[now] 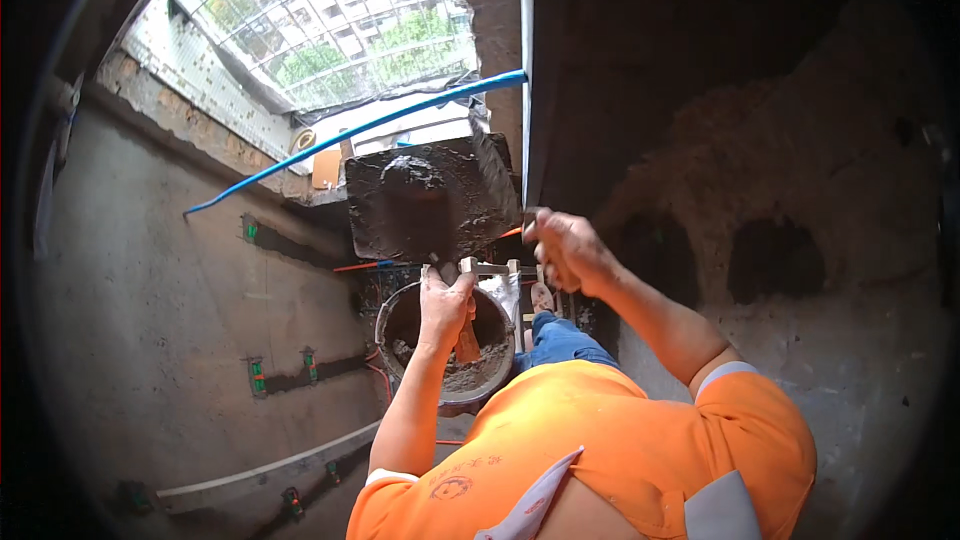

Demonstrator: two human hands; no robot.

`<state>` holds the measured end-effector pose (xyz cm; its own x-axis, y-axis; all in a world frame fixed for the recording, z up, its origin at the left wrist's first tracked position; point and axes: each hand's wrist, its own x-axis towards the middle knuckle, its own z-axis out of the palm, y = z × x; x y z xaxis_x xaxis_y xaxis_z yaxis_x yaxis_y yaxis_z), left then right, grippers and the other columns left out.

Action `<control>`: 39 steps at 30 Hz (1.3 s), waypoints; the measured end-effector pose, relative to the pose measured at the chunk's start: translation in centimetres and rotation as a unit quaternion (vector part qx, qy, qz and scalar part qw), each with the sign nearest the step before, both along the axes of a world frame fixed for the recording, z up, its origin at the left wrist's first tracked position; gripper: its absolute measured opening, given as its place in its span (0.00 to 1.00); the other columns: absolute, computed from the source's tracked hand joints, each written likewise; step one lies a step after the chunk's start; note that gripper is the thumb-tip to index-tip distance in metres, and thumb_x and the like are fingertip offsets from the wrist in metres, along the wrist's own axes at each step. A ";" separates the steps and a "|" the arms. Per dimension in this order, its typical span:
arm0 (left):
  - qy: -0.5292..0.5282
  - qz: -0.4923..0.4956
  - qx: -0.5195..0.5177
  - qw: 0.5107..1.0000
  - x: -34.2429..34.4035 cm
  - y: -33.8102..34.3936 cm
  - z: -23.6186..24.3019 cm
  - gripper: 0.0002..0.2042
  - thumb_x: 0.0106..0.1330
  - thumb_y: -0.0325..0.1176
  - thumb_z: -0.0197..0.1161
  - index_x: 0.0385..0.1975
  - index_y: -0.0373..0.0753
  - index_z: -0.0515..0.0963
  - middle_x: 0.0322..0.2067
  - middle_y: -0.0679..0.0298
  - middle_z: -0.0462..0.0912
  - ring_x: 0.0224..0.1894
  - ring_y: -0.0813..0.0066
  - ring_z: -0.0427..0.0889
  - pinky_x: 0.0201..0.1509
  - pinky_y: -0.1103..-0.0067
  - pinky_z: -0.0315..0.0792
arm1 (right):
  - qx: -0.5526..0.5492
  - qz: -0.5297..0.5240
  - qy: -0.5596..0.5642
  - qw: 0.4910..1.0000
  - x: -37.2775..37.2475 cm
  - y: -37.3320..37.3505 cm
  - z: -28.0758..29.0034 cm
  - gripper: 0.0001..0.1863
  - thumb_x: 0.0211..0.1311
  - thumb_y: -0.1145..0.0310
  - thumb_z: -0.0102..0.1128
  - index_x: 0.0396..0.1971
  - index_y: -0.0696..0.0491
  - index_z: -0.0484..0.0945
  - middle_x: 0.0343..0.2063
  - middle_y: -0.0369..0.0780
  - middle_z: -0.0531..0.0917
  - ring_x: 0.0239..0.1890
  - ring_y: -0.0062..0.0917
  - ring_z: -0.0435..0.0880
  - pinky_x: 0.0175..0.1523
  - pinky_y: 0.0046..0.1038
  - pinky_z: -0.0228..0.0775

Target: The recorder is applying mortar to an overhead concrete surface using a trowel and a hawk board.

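Note:
My left hand (447, 308) is closed around the handle of a dark, mortar-smeared plasterer's hawk (480, 180), which is held out flat ahead of me. A brown handle end (467, 344) sticks out below that fist. Farther right, my right hand (572, 252) grips a trowel (492, 162), seen nearly edge-on with grey mortar along its blade. The trowel is by the hawk's right side; I cannot tell whether they touch. Below my left hand stands a dark bucket (384, 328) with grey mortar inside.
A blue pipe (350, 137) slants across in front of the window (350, 30). A pale upright strip (527, 40) edges the dark wall on the right. Green boxes (257, 376) sit in grooves in the left wall. Wooden framing (495, 268) lies behind the bucket, near my foot (542, 297).

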<state>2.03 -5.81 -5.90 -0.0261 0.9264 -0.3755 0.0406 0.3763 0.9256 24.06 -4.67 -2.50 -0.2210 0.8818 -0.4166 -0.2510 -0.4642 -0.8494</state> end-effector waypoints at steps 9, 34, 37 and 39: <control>0.339 -0.145 0.324 0.871 1.6 -0.2 -0.2 0.13 0.61 0.32 0.56 0.40 0.33 0.65 0.22 0.50 0.77 0.23 0.48 0.78 0.27 0.61 0.72 | -0.165 0.028 0.403 0.900 -5.2 -3.0 -2.0 0.26 0.62 0.39 0.44 0.34 0.50 0.70 0.14 0.28 0.63 0.10 0.13 0.59 0.13 0.16 0.52; 0.121 -0.042 0.008 0.992 -1.2 0.8 -1.3 0.09 0.57 0.23 0.57 0.27 0.39 0.62 0.14 0.66 0.67 0.10 0.77 0.68 0.10 0.79 0.66 | 0.149 -0.585 0.312 0.733 20.4 7.8 2.7 0.16 0.65 0.48 0.47 0.44 0.43 0.70 0.18 0.32 0.66 0.17 0.18 0.65 0.19 0.21 0.61; 0.118 -0.020 0.002 0.993 -2.1 0.9 -0.8 0.10 0.58 0.24 0.58 0.30 0.38 0.61 0.14 0.65 0.67 0.10 0.76 0.68 0.10 0.78 0.66 | 0.220 -0.576 0.260 0.743 25.0 12.4 5.1 0.13 0.67 0.61 0.39 0.32 0.52 0.71 0.22 0.33 0.71 0.20 0.20 0.67 0.25 0.24 0.61; 0.107 -0.005 0.022 0.994 -3.1 1.1 -0.7 0.10 0.59 0.24 0.58 0.31 0.37 0.61 0.14 0.64 0.68 0.10 0.75 0.68 0.11 0.77 0.67 | 0.248 -0.530 0.223 0.780 27.1 14.9 6.1 0.13 0.68 0.63 0.37 0.34 0.54 0.71 0.24 0.35 0.72 0.22 0.22 0.67 0.29 0.25 0.64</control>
<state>-1.03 -4.74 -6.64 -0.0915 0.9424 -0.3217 0.2414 0.3344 0.9110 51.13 10.28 3.62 0.7153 0.6965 -0.0563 -0.5926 0.5619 -0.5772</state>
